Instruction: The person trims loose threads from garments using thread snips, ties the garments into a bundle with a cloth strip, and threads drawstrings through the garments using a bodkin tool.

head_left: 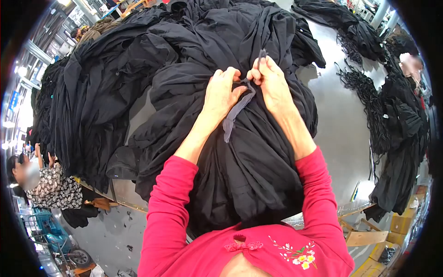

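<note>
A large bundle of black cloth (244, 175) lies gathered on the metal table before me. Across its middle runs a dark grey fabric strip (238, 112), one end hanging toward me and the other poking up past my right fingers. My left hand (222, 92) is closed, its thumb and fingers pinching the strip near the centre of the bundle. Just to its right, my right hand (271, 83) also pinches the strip, knuckles turned up. Between the two hands the strip looks crossed or looped; the exact shape is partly hidden by my fingers.
More black cloth (92, 106) is heaped at left and hangs over the table edge. Black cords (367, 94) and garments (401, 138) lie along the right. The grey tabletop (337, 124) shows between. One person (53, 187) is at far left; others are partly visible. Wooden pieces (367, 237) stand lower right.
</note>
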{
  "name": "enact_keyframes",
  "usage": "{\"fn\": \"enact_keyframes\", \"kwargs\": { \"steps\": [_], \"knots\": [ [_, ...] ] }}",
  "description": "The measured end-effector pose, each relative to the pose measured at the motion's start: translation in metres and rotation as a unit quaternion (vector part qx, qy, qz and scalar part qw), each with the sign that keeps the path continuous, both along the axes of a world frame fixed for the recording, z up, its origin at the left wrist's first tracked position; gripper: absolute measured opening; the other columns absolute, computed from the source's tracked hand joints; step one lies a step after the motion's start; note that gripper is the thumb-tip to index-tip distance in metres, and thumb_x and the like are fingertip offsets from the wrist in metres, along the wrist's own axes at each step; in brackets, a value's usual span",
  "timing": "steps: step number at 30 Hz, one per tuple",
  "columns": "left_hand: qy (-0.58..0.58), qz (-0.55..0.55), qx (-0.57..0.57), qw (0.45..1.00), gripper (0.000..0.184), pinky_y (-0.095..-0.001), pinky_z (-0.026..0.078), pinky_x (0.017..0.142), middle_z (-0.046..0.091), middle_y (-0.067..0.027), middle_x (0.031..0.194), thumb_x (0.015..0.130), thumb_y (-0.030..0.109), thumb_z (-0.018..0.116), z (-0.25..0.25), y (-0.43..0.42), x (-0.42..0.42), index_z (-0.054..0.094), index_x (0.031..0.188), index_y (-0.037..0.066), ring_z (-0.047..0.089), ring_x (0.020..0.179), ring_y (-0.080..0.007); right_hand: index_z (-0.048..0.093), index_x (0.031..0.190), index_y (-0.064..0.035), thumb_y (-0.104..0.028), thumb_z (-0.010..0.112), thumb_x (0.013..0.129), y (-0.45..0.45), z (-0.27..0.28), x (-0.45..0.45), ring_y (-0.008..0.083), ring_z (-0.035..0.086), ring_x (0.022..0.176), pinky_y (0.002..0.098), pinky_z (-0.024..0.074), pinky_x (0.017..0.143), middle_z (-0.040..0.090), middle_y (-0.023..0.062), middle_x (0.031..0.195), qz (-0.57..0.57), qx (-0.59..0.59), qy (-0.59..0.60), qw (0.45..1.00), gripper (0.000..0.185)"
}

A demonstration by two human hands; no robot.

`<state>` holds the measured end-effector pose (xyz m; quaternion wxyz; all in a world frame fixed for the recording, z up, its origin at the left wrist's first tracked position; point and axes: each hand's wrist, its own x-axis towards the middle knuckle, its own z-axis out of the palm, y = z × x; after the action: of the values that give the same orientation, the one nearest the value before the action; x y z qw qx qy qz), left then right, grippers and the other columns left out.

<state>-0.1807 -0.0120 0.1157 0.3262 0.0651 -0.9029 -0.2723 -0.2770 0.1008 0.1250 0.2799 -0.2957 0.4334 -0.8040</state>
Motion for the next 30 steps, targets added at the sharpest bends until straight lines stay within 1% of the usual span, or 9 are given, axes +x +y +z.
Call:
{"fn": "enact_keyframes", "kwargs": {
  "steps": [2, 6, 13, 14, 24, 27, 28, 29, 30],
  "knots": [
    [0.026, 0.005, -0.023, 0.999, 0.024, -0.0307, 0.045, 0.063, 0.061, -0.0108, 0.072, 0.066, 0.005, 0.070, -0.009, -0.006, -0.008, 0.055, 0.084, 0.002, 0.059, 0.072, -0.0211, 0.045, 0.079, -0.0054, -0.017, 0.040, 0.094, 0.000, 0.002, 0.021, 0.0100, 0.037, 0.058, 0.0237, 0.0354, 0.061, 0.039, -0.0007, 0.069, -0.036, -0.035, -0.030, 0.998, 0.019],
    [0.053, -0.025, 0.056, 0.997, 0.019, -0.0337, 0.043, 0.061, 0.060, -0.0102, 0.067, 0.065, 0.007, 0.069, -0.014, -0.011, -0.009, 0.054, 0.074, 0.000, 0.053, 0.060, -0.0255, 0.045, 0.078, -0.0056, -0.016, 0.043, 0.093, 0.027, -0.006, 0.055, 0.0097, 0.038, 0.060, 0.0232, 0.0347, 0.059, 0.041, -0.0007, 0.070, -0.043, -0.037, 0.005, 0.998, 0.018],
    [0.004, -0.083, 0.081, 0.993, 0.023, -0.0285, 0.043, 0.061, 0.059, -0.0049, 0.069, 0.064, 0.008, 0.072, -0.004, -0.009, 0.004, 0.058, 0.081, 0.004, 0.054, 0.068, -0.0168, 0.050, 0.084, -0.0060, -0.023, 0.049, 0.089, 0.045, -0.008, 0.037, 0.0152, 0.047, 0.072, 0.0244, 0.0368, 0.061, 0.044, 0.0005, 0.068, 0.020, -0.121, -0.146, 0.982, 0.018],
    [-0.043, -0.119, 0.087, 0.988, 0.020, -0.0256, 0.042, 0.069, 0.057, -0.0039, 0.074, 0.070, 0.008, 0.068, 0.000, -0.011, 0.007, 0.061, 0.088, 0.004, 0.052, 0.074, -0.0143, 0.050, 0.084, -0.0060, -0.023, 0.050, 0.089, 0.046, -0.009, 0.031, 0.0170, 0.048, 0.076, 0.0254, 0.0376, 0.062, 0.044, 0.0010, 0.067, 0.038, -0.152, -0.194, 0.969, 0.018],
    [-0.062, -0.108, 0.091, 0.988, 0.014, -0.0279, 0.043, 0.070, 0.059, -0.0082, 0.078, 0.077, 0.012, 0.061, -0.002, -0.003, 0.000, 0.062, 0.085, 0.000, 0.055, 0.076, -0.0171, 0.050, 0.082, -0.0054, -0.023, 0.051, 0.089, 0.044, -0.014, 0.013, 0.0187, 0.048, 0.076, 0.0277, 0.0386, 0.063, 0.044, 0.0014, 0.066, 0.083, -0.171, -0.255, 0.948, 0.019],
    [-0.045, -0.091, 0.131, 0.986, 0.014, -0.0269, 0.043, 0.068, 0.060, -0.0081, 0.077, 0.078, 0.012, 0.061, -0.005, 0.000, 0.000, 0.061, 0.082, -0.001, 0.056, 0.074, -0.0153, 0.050, 0.084, -0.0058, -0.022, 0.052, 0.088, 0.049, 0.002, 0.019, 0.0175, 0.051, 0.074, 0.0282, 0.0407, 0.060, 0.049, 0.0033, 0.070, -0.091, -0.072, -0.145, 0.983, 0.017],
    [-0.029, -0.090, 0.137, 0.986, 0.013, -0.0257, 0.043, 0.067, 0.060, -0.0070, 0.076, 0.078, 0.012, 0.061, -0.008, 0.000, -0.002, 0.060, 0.081, -0.001, 0.055, 0.073, -0.0138, 0.050, 0.086, -0.0049, -0.021, 0.053, 0.088, 0.051, 0.007, 0.026, 0.0160, 0.051, 0.073, 0.0267, 0.0414, 0.059, 0.051, 0.0040, 0.072, -0.243, 0.007, -0.003, 0.970, 0.016],
    [-0.028, -0.090, 0.138, 0.986, 0.013, -0.0257, 0.043, 0.067, 0.060, -0.0070, 0.076, 0.078, 0.012, 0.061, -0.008, 0.000, -0.002, 0.060, 0.081, -0.001, 0.055, 0.073, -0.0138, 0.050, 0.088, -0.0041, -0.019, 0.054, 0.087, 0.053, 0.019, 0.035, 0.0145, 0.052, 0.071, 0.0253, 0.0421, 0.058, 0.053, 0.0047, 0.073, -0.383, 0.085, 0.140, 0.909, 0.015],
    [-0.030, -0.083, 0.151, 0.984, 0.013, -0.0252, 0.043, 0.067, 0.060, -0.0063, 0.076, 0.078, 0.011, 0.061, -0.008, 0.001, -0.002, 0.060, 0.081, -0.001, 0.054, 0.072, -0.0126, 0.054, 0.088, -0.0022, -0.013, 0.058, 0.084, 0.058, 0.026, 0.037, 0.0106, 0.053, 0.066, 0.0211, 0.0427, 0.057, 0.055, 0.0044, 0.074, -0.550, 0.171, 0.417, 0.703, 0.013]
  ]
}}
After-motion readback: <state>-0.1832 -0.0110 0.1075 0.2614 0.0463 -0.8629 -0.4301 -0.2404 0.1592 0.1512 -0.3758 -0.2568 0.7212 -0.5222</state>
